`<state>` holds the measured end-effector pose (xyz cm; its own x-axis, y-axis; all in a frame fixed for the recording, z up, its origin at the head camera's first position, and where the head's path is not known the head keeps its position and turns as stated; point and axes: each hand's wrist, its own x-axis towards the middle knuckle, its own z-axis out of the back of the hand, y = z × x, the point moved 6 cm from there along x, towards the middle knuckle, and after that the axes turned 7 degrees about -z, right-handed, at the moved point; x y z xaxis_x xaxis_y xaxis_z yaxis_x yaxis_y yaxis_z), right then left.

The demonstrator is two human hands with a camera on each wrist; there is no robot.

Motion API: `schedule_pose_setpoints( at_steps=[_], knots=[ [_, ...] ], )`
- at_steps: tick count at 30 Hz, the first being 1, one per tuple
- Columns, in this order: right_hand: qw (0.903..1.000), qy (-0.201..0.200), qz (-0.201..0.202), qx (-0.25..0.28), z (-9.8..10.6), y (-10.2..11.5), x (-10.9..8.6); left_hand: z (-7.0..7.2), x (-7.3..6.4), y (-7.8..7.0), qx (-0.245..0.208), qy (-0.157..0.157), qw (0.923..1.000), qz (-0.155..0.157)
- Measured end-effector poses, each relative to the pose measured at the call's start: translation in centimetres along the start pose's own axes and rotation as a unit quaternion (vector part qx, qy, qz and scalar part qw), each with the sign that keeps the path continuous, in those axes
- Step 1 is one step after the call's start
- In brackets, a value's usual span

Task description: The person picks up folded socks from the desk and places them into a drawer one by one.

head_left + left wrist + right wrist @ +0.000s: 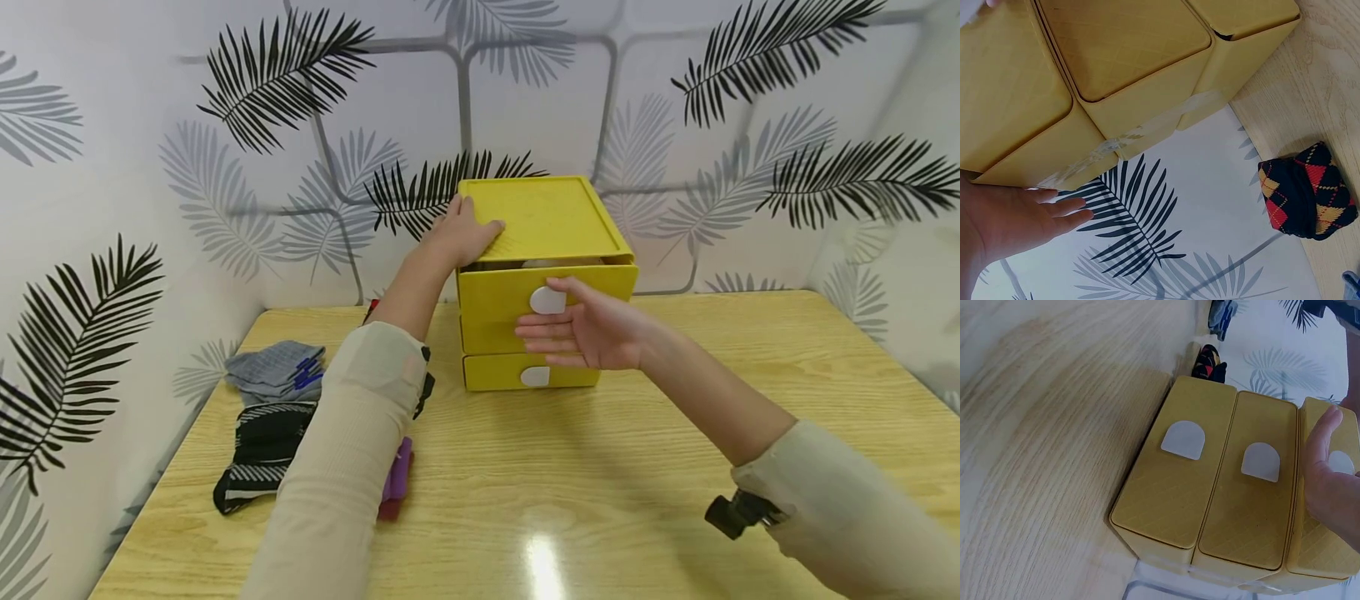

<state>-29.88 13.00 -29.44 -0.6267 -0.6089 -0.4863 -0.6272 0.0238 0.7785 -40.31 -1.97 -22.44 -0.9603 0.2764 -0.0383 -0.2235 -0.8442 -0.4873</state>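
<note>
A yellow drawer box (540, 212) stands toward the back of the table, with white tabs on its drawer fronts. Its top drawer (491, 308) is slightly out, leaving a narrow dark gap under the lid. My left hand (457, 237) rests on the lid's left edge; in the left wrist view its fingers extend along the box's side. Before the top drawer, my right hand (596, 329) has its fingers straight, with the thumb at the white tab (546, 300). Three drawer fronts show in the right wrist view, the middle one (1254, 506) and lowest one (1169, 481) pushed in.
Left of the box lie folded cloth items: a grey one (270, 371) with blue marks, a black-and-white one (266, 450) and a purple one (400, 471), partly behind my left sleeve. An argyle-patterned one (1307, 190) lies beside the box. A leaf-patterned wall covering (525, 100) rises behind.
</note>
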Motion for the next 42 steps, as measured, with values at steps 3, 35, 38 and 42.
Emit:
schedule_pose_setpoints(
  at_steps=[3,35,38,42],
  knots=[
    [0.9999,-0.005,0.002,0.01,0.3,0.4,0.5,0.0,0.0,0.0,-0.003,-0.001,1.0,-0.001],
    [0.9947,-0.041,-0.038,0.086,2.9,-4.4,3.9,0.1,0.0,0.0,-0.004,0.007,1.0,-0.005],
    [0.9945,-0.044,-0.035,0.088,3.0,-4.4,4.0,0.1,0.0,0.0,-0.004,0.006,1.0,-0.006],
    [0.9948,-0.049,-0.034,0.082,2.9,-4.6,3.9,0.1,0.0,0.0,-0.007,0.008,0.9999,-0.005]
  ],
)
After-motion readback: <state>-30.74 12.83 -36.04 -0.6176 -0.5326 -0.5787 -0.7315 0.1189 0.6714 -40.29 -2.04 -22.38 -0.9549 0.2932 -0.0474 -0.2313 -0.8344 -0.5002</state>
